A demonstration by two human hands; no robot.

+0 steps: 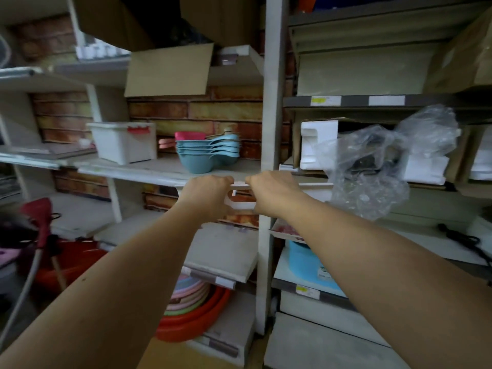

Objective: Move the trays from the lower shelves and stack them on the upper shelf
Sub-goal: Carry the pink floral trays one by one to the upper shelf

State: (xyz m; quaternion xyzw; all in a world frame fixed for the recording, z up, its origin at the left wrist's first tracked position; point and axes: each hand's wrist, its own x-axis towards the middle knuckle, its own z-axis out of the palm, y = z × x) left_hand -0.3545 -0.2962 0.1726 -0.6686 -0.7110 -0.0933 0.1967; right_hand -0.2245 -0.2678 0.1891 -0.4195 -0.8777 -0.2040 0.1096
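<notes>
My left hand (206, 194) and my right hand (271, 193) both grip the near end of a white tray (241, 202) with a cut-out handle. I hold it at the front edge of the upper shelf (133, 170), just left of the white upright post (271, 102). Most of the tray is hidden behind my hands. On that shelf stand a stack of blue scoop-shaped bowls (207, 154) and a white lidded box (123, 142). A lower shelf (226, 251) lies below my arms.
Stacked coloured basins (191, 304) sit at floor level. A red-handled tool (40, 222) and a red tub (72, 262) are at the left. Crumpled clear plastic (372, 166) hangs off the right-hand shelves over white foam boxes. A blue container (306, 262) sits lower right.
</notes>
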